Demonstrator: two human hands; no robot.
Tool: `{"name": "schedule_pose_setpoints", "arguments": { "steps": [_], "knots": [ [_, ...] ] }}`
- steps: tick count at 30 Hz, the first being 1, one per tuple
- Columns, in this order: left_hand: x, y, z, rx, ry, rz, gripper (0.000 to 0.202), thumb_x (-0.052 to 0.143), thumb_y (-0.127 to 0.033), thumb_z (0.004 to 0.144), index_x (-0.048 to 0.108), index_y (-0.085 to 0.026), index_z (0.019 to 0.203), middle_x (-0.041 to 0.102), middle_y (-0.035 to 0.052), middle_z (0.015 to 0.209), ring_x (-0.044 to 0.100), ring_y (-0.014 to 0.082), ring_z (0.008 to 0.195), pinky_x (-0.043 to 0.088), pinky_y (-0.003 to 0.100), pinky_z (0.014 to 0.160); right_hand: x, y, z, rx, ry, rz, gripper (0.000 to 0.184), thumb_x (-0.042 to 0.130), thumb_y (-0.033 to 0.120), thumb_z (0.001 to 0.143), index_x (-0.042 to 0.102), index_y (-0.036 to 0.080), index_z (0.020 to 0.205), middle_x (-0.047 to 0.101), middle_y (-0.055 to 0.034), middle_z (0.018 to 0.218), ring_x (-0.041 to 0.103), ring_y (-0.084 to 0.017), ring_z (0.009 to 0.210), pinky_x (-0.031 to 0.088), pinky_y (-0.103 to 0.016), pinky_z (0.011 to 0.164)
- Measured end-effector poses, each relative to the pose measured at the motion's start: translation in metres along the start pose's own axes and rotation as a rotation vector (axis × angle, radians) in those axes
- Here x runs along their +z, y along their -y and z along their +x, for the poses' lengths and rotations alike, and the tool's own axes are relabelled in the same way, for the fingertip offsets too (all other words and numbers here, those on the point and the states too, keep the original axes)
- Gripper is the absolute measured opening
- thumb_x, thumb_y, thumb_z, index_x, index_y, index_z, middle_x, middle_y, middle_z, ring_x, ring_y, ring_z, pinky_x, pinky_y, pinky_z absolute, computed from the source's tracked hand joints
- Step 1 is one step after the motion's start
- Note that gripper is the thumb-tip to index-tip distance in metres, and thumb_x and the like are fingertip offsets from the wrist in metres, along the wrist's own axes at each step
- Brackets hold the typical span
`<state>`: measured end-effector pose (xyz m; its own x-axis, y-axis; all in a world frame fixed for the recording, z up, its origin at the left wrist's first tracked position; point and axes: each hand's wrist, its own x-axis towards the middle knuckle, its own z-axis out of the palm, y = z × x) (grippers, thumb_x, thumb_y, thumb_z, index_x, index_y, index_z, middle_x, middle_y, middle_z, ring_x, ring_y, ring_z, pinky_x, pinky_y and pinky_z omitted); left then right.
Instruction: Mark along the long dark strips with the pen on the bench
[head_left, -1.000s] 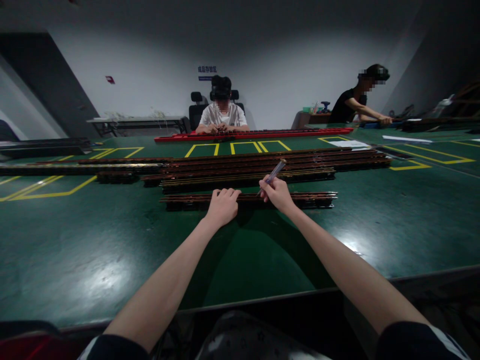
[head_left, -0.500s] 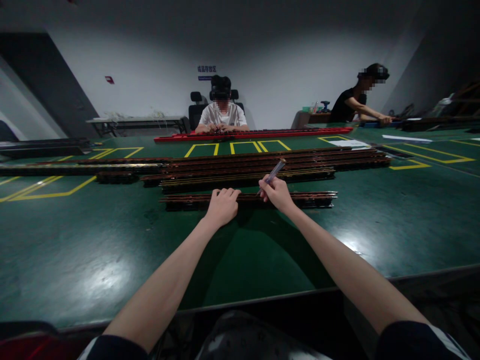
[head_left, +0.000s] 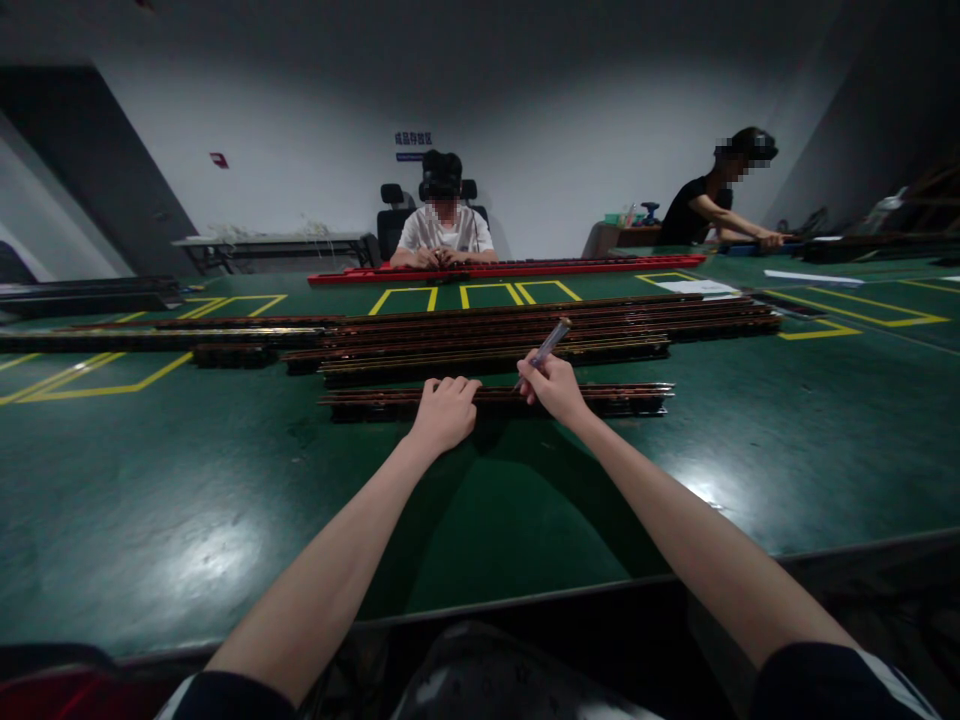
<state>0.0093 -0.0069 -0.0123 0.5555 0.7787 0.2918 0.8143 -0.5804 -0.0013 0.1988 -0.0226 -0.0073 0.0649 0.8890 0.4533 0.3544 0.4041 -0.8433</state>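
A long dark rail with copper-coloured strips (head_left: 622,400) lies crosswise on the green table (head_left: 225,480) in front of me. My left hand (head_left: 448,412) rests over the middle of it, fingers curled across its top and far side. Just to the right, my right hand (head_left: 553,388) grips a pen with a clear barrel (head_left: 553,338). It leans up to the right, and its lower end is down at the rail; whether the tip touches cannot be made out. Right behind this rail lies a stack of similar long rails (head_left: 480,335).
More rails (head_left: 247,335) extend left of the stack, and a short dark piece (head_left: 234,356) lies there. Yellow tape outlines (head_left: 112,390) mark the table. A red rail (head_left: 600,266) lies at the far side before a seated person (head_left: 444,235). Another person (head_left: 712,205) works at the right.
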Motion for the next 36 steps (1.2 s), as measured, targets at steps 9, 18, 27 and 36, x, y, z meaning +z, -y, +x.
{"name": "schedule_pose_setpoints", "arguments": {
  "steps": [9,18,27,36],
  "knots": [
    [0.0009,0.0001,0.0,0.013,-0.003,0.043,0.045,0.033,-0.016,0.088,0.055,-0.016,0.127,0.062,0.0116,0.127,0.055,0.0261,0.115,0.037,0.046,0.098,0.0002,-0.0003,0.0004,0.003,-0.01,0.004,0.04,0.058,0.057,0.081,0.051,0.018,0.07,0.057,0.0011,0.053,0.051,-0.009,0.039,0.044,-0.021,0.039],
    [0.0011,0.001,0.0002,0.006,-0.005,0.0,0.044,0.031,-0.018,0.089,0.055,-0.015,0.126,0.062,0.0126,0.126,0.056,0.0257,0.115,0.036,0.048,0.1,0.0003,0.0006,0.0002,0.005,-0.001,-0.006,0.038,0.057,0.054,0.083,0.051,0.018,0.071,0.058,0.0007,0.054,0.052,-0.009,0.04,0.045,-0.021,0.04],
    [0.0007,0.0006,0.0001,-0.001,0.003,-0.006,0.045,0.031,-0.018,0.089,0.055,-0.015,0.126,0.062,0.0121,0.127,0.055,0.0255,0.116,0.036,0.048,0.101,0.0,0.0002,0.0004,0.005,0.006,0.006,0.037,0.058,0.052,0.084,0.051,0.018,0.07,0.058,0.0,0.055,0.052,-0.009,0.041,0.045,-0.021,0.04],
    [0.0013,0.0,0.0,0.006,-0.008,0.028,0.045,0.033,-0.017,0.088,0.055,-0.016,0.126,0.063,0.0114,0.126,0.056,0.0265,0.113,0.038,0.047,0.098,0.0007,-0.0014,0.0013,0.018,-0.013,0.006,0.04,0.058,0.057,0.081,0.051,0.019,0.071,0.057,0.0017,0.051,0.051,-0.009,0.037,0.043,-0.02,0.039]
  ]
}}
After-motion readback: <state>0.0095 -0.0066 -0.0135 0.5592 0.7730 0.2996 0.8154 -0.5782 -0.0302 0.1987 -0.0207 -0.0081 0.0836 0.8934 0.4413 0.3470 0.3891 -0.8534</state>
